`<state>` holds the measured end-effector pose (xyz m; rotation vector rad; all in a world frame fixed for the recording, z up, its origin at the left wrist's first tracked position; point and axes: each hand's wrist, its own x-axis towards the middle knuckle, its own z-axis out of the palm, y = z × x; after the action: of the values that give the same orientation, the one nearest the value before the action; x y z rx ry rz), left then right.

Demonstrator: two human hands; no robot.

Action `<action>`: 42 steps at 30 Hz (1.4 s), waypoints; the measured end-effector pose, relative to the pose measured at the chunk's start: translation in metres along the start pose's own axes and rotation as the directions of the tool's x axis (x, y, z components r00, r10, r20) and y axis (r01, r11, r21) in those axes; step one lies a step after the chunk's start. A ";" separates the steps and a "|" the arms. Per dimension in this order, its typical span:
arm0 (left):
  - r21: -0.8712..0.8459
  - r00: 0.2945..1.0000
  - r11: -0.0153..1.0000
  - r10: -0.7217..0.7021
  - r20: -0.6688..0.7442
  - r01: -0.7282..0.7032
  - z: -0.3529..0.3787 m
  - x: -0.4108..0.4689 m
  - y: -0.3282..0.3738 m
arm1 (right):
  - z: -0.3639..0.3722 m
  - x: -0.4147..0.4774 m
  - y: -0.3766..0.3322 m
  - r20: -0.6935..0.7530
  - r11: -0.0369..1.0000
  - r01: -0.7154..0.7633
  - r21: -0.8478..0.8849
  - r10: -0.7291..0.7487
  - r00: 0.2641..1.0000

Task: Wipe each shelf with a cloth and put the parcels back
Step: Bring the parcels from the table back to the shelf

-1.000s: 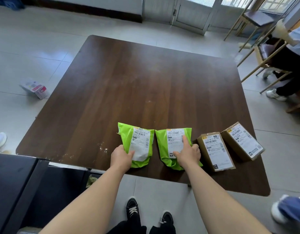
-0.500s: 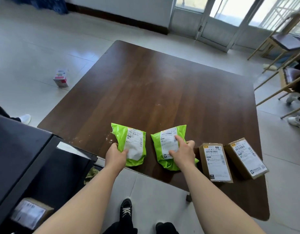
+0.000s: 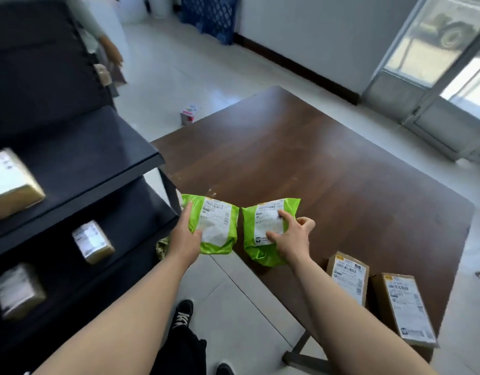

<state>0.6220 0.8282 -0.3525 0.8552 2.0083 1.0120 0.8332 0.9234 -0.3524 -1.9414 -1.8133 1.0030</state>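
Note:
Each hand carries one green parcel bag with a white label. My left hand (image 3: pixel 185 234) grips the left green parcel (image 3: pixel 217 226), lifted off the table's near corner. My right hand (image 3: pixel 291 236) holds the right green parcel (image 3: pixel 263 228) from its right side. Two brown cardboard parcels (image 3: pixel 348 274) (image 3: pixel 406 307) lie on the dark wooden table (image 3: pixel 328 171) at the lower right. The black shelf unit (image 3: pixel 79 169) stands at the left, with several brown parcels on its shelves, one (image 3: pixel 10 182) on the upper level and one (image 3: pixel 92 240) below it.
A crumpled yellow-green cloth (image 3: pixel 163 246) shows beside the shelf's corner, behind my left wrist. A small red-and-white carton (image 3: pixel 188 116) lies on the tiled floor. Another person's hand (image 3: pixel 113 54) is near the shelf's far end. Glass doors are at the back right.
My view has swung left, bringing the shelf unit into sight. Both green parcels have been lifted from the table and moved toward the shelf, each held in one hand.

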 end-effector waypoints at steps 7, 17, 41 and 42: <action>-0.101 0.967 0.992 -0.095 -0.237 0.072 -0.058 -0.058 -0.043 | 0.029 -0.039 -0.039 0.146 0.982 0.190 0.000 -0.188 0.971; -0.254 0.822 0.948 -0.298 -0.485 0.194 -0.142 -0.152 -0.135 | 0.113 -0.124 -0.100 0.392 0.925 0.379 0.022 -0.357 0.848; -0.420 0.461 0.807 -0.584 -0.668 0.415 -0.342 -0.476 -0.367 | 0.335 -0.489 -0.138 0.730 0.820 0.571 0.033 -0.410 0.546; -0.429 0.449 0.797 -0.597 -0.665 0.424 -0.347 -0.482 -0.375 | 0.344 -0.498 -0.138 0.741 0.813 0.582 0.027 -0.407 0.535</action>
<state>0.5007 0.1367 -0.3763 -0.4659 2.5497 1.2958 0.5227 0.3867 -0.3672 -0.9629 -2.7999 1.5129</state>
